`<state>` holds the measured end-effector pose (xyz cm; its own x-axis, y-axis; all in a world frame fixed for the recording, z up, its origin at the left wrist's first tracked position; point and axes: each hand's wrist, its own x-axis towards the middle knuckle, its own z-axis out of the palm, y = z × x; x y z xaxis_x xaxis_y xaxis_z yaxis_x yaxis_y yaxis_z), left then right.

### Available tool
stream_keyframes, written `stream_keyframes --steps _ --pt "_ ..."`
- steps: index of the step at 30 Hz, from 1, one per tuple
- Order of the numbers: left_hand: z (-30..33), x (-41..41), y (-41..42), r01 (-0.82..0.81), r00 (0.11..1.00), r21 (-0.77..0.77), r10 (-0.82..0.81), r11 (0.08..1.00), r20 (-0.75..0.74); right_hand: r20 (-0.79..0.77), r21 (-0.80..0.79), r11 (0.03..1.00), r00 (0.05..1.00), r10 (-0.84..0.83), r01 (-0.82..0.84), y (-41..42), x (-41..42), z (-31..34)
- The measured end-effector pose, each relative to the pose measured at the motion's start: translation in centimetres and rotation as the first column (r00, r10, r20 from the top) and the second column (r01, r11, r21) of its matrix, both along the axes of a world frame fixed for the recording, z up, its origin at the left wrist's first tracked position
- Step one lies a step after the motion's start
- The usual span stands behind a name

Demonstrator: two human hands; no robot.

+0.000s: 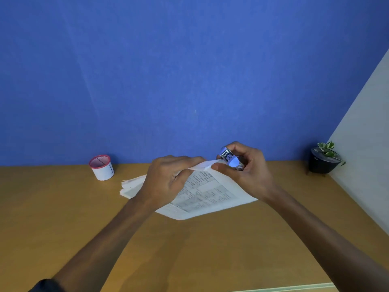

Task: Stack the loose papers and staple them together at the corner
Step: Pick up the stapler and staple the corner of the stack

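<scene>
- Papers [202, 199] lie at frame centre on the table [63, 218], far corner lifted.
- Left hand [168, 182] pinches that corner; best to keep the edges flush there.
- Right hand [246, 173], just right of centre, grips the stapler [230, 160] at the corner; seat it fully, then squeeze firmly.

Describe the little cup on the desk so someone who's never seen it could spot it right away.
Follow the wooden desk to its far edge, where it meets the blue wall, then look left of the papers. The cup stands there alone: a small white cup with a red rim, unlike the dark plant pot far right.
</scene>
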<state>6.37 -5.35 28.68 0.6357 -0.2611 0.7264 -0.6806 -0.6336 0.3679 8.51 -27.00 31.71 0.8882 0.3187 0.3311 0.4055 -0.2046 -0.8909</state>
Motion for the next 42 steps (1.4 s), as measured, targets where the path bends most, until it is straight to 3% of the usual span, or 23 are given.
stream_keyframes --steps 5,11,16,25,42 --pt "0.8 -0.7 0.1 -0.069 0.962 0.174 0.019 0.982 0.271 0.063 -0.025 1.000 0.998 0.019 -0.018 -0.5 0.0 -0.2" --pt "1.9 -2.0 -0.3 -0.198 0.856 0.345 -0.010 0.918 0.518 0.078 0.064 0.997 0.997 0.027 -0.032 -0.1 -0.7 0.2" --pt "2.3 -2.4 -0.3 -0.291 0.742 0.347 -0.019 0.892 0.670 0.124 0.132 0.991 0.992 -0.019 0.002 0.2 -1.6 0.7" --pt "3.5 -2.8 -0.5 -0.331 0.615 0.253 0.004 0.909 0.789 0.191 0.253 0.968 0.981 -0.044 -0.006 1.0 -2.9 2.4" --pt "4.0 -3.2 -0.5 -0.263 0.611 0.291 -0.075 0.920 0.788 0.194 0.276 0.961 0.980 -0.043 -0.013 1.3 -3.3 3.2"
